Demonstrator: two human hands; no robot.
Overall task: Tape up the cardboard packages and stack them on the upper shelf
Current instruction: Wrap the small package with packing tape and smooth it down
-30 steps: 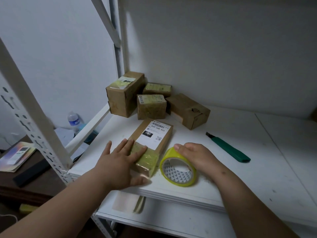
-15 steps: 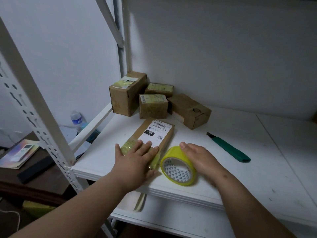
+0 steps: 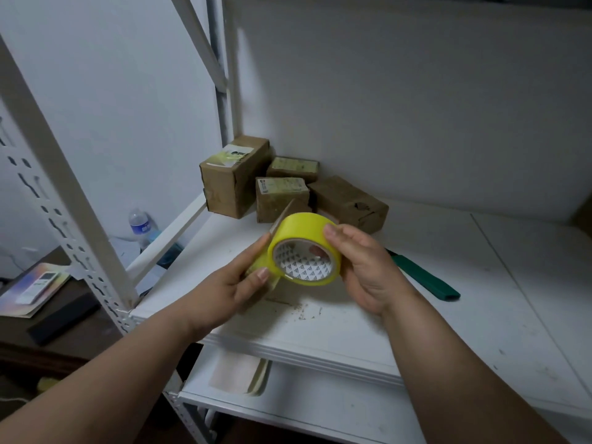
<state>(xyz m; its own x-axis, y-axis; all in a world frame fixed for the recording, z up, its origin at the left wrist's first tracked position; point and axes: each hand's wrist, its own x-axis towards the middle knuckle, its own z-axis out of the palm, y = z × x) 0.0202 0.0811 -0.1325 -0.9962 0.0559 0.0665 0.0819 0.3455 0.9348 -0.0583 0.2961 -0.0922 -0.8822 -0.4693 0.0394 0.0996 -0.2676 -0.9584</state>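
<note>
**Taping in progress — package lifted, stacking not yet begun**

The right hand (image 3: 358, 267) is gripping the yellow tape roll (image 3: 304, 249), fingers curled over its outer band and one showing through the core, and holding it raised above the white shelf (image 3: 416, 331). The left hand (image 3: 237, 283) is pinching a flat package (image 3: 275, 241) between thumb and fingers; only a thin edge and a tape-covered end are showing, just beside the roll and touching it. A short run of tape appears to be bridging roll and package, though I cannot tell whether it is being laid down or is ready for cutting.

Four cardboard packages (image 3: 282, 197) are sitting clustered in the back corner of this same shelf, several carrying yellowish tape or labels on top. Whether all are fully sealed is not clear from here.

A green utility knife (image 3: 423, 277) is lying on the shelf just behind the right wrist, untouched.

Judgement: the work is sitting in the taping phase. The held package is looking partly wrapped; the strip remains to be cut and pressed down. No upper shelf is in view — nothing is showing as stacked there, so the whole stacking step appears outstanding.
</note>
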